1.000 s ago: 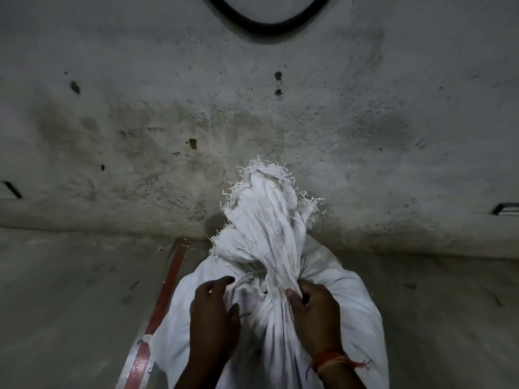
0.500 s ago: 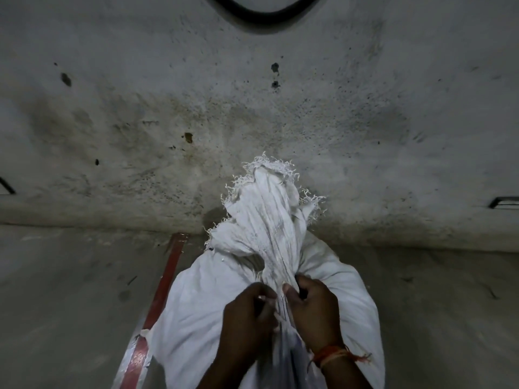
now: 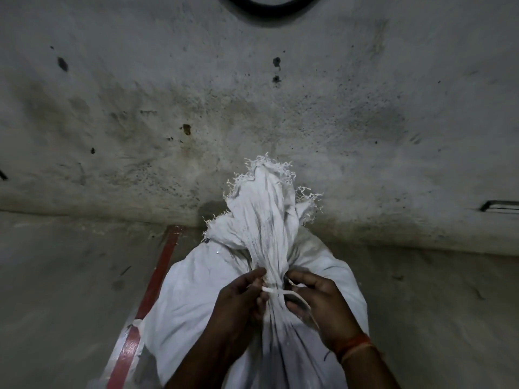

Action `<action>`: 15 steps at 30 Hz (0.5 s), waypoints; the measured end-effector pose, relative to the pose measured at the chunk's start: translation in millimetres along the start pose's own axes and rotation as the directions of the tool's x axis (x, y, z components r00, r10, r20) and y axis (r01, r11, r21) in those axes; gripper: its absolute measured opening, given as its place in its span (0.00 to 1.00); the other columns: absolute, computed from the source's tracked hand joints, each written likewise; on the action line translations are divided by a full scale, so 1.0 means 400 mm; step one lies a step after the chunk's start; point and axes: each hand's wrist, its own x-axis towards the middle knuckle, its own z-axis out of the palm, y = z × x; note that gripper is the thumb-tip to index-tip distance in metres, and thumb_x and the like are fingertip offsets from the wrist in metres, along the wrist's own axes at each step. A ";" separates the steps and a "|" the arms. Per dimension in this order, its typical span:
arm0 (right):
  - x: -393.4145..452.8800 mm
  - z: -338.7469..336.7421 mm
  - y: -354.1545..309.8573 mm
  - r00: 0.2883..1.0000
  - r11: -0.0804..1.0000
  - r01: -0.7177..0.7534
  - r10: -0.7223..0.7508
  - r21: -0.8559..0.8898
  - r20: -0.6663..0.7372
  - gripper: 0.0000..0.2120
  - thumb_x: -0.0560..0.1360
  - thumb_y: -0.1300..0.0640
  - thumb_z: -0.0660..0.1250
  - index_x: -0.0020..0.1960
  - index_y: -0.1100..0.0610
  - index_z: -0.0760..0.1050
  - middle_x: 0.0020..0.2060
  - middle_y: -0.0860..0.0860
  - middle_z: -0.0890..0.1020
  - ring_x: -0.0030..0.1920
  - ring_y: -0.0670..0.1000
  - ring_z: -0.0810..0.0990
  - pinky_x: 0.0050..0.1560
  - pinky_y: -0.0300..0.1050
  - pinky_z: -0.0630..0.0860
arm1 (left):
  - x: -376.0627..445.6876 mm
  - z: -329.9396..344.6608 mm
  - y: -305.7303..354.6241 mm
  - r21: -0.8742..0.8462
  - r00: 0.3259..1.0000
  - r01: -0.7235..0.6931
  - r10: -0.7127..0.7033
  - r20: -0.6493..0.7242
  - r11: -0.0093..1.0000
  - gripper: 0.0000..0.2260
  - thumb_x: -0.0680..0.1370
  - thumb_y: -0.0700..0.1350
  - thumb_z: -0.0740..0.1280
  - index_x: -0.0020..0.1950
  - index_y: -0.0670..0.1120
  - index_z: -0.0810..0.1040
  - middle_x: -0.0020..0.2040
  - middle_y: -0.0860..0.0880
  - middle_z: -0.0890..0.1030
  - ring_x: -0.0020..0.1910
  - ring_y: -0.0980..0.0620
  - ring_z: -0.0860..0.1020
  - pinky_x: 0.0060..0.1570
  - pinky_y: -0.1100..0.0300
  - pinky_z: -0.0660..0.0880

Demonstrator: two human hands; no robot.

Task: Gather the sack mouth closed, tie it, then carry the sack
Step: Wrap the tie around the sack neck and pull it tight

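Observation:
A full white woven sack (image 3: 196, 304) stands on the floor in front of me. Its mouth is gathered into a twisted, frayed neck (image 3: 269, 220) that points up and away. A thin white string (image 3: 276, 292) crosses the neck at its narrowest place. My left hand (image 3: 238, 301) pinches the string's left end against the neck. My right hand (image 3: 320, 301) holds the string's other end on the right side, with a loop running over its fingers. An orange thread band is on the right wrist.
A stained concrete wall (image 3: 252, 122) rises right behind the sack. A red strip (image 3: 157, 284) with a silvery lower end lies on the grey floor at the sack's left. A black curved hose (image 3: 269, 9) hangs at the top of the wall.
My left hand moved from the sack's left shoulder to the neck. Both hands now hold string ends pulled across the neck, and the string shows there as a tight band.

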 end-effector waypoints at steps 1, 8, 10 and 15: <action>0.002 -0.003 0.007 1.000 1.000 -0.003 0.003 -0.016 0.006 0.14 0.69 0.66 0.70 0.53 0.57 0.84 0.50 0.58 0.86 0.53 0.58 0.84 0.57 0.55 0.79 | 0.001 -0.001 -0.002 -0.018 1.000 -0.002 0.002 -0.010 1.000 0.10 0.81 0.32 0.62 0.57 0.39 0.80 0.37 0.41 0.79 0.28 0.55 0.76 0.25 0.68 0.73; -0.046 0.032 0.043 0.963 0.838 0.142 -0.240 -0.527 -0.122 0.11 0.75 0.58 0.69 0.56 0.50 0.82 0.54 0.42 0.84 0.58 0.41 0.80 0.65 0.43 0.74 | 0.022 -0.047 -0.066 0.671 0.927 -0.305 0.372 0.047 0.675 0.14 0.72 0.35 0.77 0.52 0.48 0.78 0.44 0.51 0.85 0.41 0.61 0.82 0.42 0.69 0.76; -0.069 0.038 0.043 0.945 0.814 0.176 -0.298 -0.554 -0.137 0.07 0.75 0.56 0.70 0.51 0.49 0.83 0.48 0.42 0.85 0.52 0.39 0.82 0.58 0.41 0.78 | 0.021 -0.058 -0.068 0.822 0.878 -0.353 0.462 0.126 0.447 0.12 0.70 0.39 0.78 0.47 0.50 0.78 0.39 0.54 0.84 0.39 0.62 0.81 0.41 0.69 0.75; -0.116 0.046 0.049 0.947 0.910 0.129 -0.231 -0.393 -0.224 0.10 0.69 0.53 0.75 0.50 0.47 0.81 0.44 0.43 0.87 0.47 0.41 0.84 0.55 0.49 0.81 | 0.020 -0.075 -0.069 0.919 0.830 -0.372 0.490 0.265 0.133 0.07 0.70 0.42 0.70 0.43 0.52 0.77 0.40 0.55 0.81 0.41 0.55 0.79 0.41 0.60 0.70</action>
